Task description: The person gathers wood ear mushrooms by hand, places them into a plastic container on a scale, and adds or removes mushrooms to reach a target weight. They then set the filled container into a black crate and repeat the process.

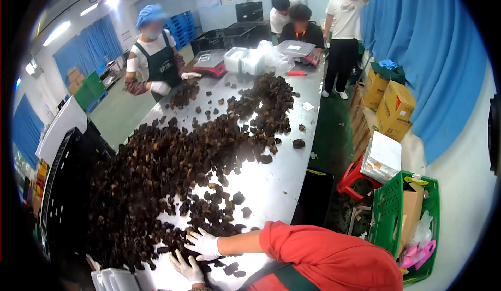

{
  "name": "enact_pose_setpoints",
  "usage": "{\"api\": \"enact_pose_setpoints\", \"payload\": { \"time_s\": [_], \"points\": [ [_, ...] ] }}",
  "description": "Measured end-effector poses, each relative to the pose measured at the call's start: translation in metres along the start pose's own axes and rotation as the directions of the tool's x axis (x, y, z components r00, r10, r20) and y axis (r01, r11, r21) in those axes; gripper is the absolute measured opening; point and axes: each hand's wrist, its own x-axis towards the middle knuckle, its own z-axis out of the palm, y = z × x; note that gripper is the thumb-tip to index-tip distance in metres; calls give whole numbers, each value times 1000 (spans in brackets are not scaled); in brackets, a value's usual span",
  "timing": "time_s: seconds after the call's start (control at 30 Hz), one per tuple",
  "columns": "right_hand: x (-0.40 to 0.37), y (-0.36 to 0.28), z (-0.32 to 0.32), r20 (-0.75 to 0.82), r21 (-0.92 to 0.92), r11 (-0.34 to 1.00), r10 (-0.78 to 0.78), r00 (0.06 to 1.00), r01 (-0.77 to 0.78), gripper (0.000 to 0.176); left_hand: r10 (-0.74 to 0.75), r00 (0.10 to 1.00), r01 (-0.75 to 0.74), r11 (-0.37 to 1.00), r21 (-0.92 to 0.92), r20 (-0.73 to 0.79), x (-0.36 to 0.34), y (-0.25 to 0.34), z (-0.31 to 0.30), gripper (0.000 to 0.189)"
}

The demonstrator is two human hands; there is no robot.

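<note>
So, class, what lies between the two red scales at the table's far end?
Clear plastic containers and plastic bags, as the head view shows.

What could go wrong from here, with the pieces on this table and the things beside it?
The dark pieces are piled up along the side of the metal table near the black crate, so a push that way could spill some. One gloved hand is close to the other gloved hand among loose pieces; they might bump. The white box sits tilted by the red stool and could slide if someone knocks it.
</note>
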Motion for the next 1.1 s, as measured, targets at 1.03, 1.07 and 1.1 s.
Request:
{"api": "enact_pose_setpoints", "payload": {
  "time_s": [1.03, 1.07, 1.1],
  "points": [
    [-209, 117, 45, -597, 145, 963, 268, 756, -227, 48, -460, 835, 419, 887, -194, -301, -151, 16, -73, 58],
    [-216, 121, 51, -601, 134, 961, 274, 751, -243, 50, -457, 816, 433, 889, -151, -353, -153, 11, -77, 52],
    [-221, 127, 59, -602, 120, 957, 282, 747, -265, 50, -491, 805, 470, 870, -146, -333, -158, 4, -81, 48]
  ]
}}
